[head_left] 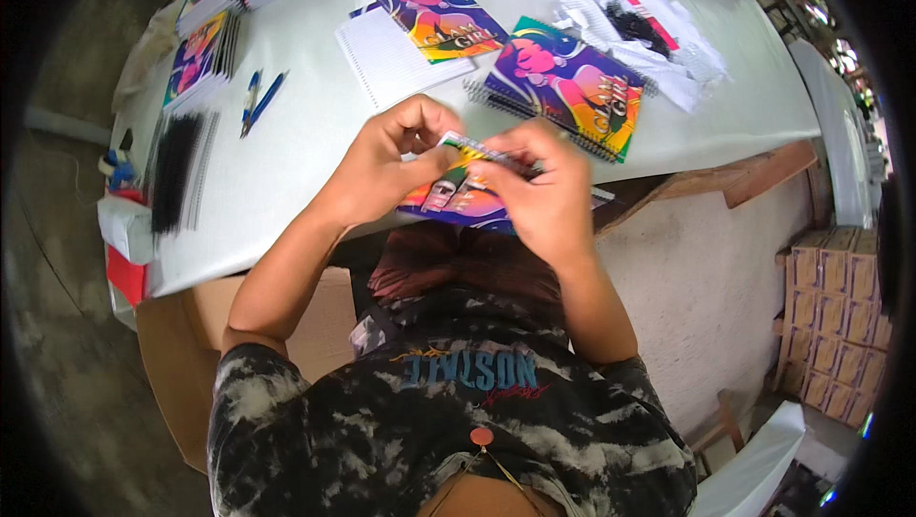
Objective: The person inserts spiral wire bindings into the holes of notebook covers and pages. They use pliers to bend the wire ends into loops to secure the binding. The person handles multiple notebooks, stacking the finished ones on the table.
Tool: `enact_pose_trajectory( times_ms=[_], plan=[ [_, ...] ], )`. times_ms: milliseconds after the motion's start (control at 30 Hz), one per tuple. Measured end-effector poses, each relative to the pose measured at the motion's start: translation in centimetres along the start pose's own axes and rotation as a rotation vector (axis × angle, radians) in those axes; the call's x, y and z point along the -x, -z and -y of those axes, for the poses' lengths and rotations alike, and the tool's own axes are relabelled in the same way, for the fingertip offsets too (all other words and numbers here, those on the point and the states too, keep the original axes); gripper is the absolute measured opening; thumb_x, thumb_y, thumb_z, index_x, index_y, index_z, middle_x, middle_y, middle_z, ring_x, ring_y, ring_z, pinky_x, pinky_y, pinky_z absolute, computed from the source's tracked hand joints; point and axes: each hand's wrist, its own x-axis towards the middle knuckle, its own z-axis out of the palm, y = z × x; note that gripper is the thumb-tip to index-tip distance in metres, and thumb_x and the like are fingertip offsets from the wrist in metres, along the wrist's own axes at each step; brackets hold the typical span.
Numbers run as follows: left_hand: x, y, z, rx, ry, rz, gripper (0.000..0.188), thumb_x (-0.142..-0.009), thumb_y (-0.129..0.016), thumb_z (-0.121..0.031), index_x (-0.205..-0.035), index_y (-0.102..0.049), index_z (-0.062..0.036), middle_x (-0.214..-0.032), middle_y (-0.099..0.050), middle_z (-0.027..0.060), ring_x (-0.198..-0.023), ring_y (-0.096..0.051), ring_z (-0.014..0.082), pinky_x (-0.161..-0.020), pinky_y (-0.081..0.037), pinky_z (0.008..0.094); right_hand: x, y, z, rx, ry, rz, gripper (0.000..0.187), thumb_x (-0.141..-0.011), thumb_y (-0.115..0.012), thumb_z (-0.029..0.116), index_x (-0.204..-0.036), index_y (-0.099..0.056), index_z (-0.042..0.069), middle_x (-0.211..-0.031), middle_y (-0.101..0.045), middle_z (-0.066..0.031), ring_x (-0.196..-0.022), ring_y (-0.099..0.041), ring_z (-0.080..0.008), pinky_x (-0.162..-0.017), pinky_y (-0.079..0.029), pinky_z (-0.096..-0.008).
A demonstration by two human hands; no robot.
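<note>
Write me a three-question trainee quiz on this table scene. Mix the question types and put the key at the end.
1. True or false: the left hand and the right hand are both on the colourful notebook at the near edge of the table.
2. Multiple choice: which lies on the table to the left of the blue pens?
A. crumpled white paper
B. bundle of black coils
C. stacked brown boxes
3. Count: how many blue pens lie on the table?

Key: 1. True. 2. B. 3. Two.
</note>
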Motion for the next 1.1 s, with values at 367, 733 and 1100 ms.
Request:
enact_pose_trajectory(
  times_ms=[367,733,1100],
  plan=[
    [-17.3,-4.3,9.7,-1.270,-0.278,-0.581,0.036,-0.082,-0.059,-0.024,-0.113,-0.054,-0.0056,-0.103,-0.055,0.0207,-0.094,-0.056,0.0299,-0.077,-0.045,0.0406,-3.0,7.9,-11.6,0.393,-0.225,-0.626,0.050,-0.091,-0.050,0.025,-0.130,-0.039,-0.005,-0.126,-0.046,-0.0274,-0.116,-0.048,-0.0329,-0.096,-0.036,-0.0364],
    [-9.9,5.6,7.8,-1.577,0.005,-0.068,0.078,-0.081,-0.051,-0.055,-0.137,-0.029,-0.0046,-0.133,-0.041,0.0174,-0.125,-0.036,0.0320,-0.104,-0.027,0.0458,-2.1,6.6,-15.7,0.549,0.202,-0.849,0.038,-0.089,-0.050,0.011,-0.121,-0.045,-0.008,-0.119,-0.051,-0.0260,-0.109,-0.051,-0.0387,-0.091,-0.039,-0.0409],
    [6.5,1.0,4.9,-1.322,0.054,-0.142,0.072,-0.078,-0.063,-0.034,-0.135,-0.031,-0.0029,-0.124,-0.047,0.0233,-0.109,-0.050,0.0383,-0.092,-0.042,0.0434,1.5,-4.6,-6.1,0.608,0.430,0.420,0.088,-0.066,-0.075,0.031,-0.135,-0.031,0.000,-0.140,-0.029,-0.0217,-0.134,-0.018,-0.0358,-0.106,-0.013,-0.0546]
  ],
)
